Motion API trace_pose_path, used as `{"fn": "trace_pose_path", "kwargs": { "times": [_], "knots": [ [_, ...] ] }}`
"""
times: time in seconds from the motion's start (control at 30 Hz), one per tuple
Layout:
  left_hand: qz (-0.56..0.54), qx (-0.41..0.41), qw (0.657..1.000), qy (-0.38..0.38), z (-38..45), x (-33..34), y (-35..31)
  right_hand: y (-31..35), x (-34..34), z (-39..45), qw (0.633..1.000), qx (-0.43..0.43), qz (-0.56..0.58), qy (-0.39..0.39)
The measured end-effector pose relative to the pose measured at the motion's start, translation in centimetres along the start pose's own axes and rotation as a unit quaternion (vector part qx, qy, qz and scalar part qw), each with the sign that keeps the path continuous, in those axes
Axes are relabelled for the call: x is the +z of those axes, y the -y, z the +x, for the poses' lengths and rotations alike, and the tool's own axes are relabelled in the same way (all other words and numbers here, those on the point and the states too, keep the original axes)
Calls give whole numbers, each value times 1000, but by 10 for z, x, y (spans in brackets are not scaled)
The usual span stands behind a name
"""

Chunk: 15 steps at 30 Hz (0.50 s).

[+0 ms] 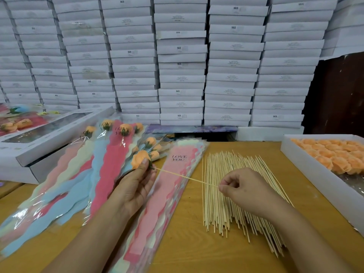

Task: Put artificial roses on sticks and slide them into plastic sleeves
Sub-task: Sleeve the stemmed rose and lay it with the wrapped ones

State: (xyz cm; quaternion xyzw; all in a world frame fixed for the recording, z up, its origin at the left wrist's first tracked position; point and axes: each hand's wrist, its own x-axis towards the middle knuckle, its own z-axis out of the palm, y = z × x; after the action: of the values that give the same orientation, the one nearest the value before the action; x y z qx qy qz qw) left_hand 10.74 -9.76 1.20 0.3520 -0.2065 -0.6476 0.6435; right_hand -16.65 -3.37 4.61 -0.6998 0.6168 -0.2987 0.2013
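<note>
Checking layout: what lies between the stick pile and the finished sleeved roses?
In the head view, a stack of empty sleeves lies between the stick pile and the finished roses.

Centre: peach-orange rose (pixel 140 159) with dark green calyx on a pale wooden stick (pixel 185 177). Lower centre: pink scallop-edged sleeves (pixel 167 192) printed "LOVE YOU" in black. Left: filled sleeves (pixel 82 174) in blue, red, cream. Right: white tray (pixel 307 166) of orange roses. Yellow-brown counter (pixel 197 253); white boxes (pixel 181 56) in the upper frame.
</note>
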Motion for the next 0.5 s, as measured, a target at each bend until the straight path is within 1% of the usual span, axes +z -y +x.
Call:
{"fn": "trace_pose_path", "kwargs": {
  "times": [0.5],
  "knots": [
    [-2, -3, 1000, -4, -6, 2, 0, 2, -1, -2, 1000, 5, -3, 13]
  ]
}}
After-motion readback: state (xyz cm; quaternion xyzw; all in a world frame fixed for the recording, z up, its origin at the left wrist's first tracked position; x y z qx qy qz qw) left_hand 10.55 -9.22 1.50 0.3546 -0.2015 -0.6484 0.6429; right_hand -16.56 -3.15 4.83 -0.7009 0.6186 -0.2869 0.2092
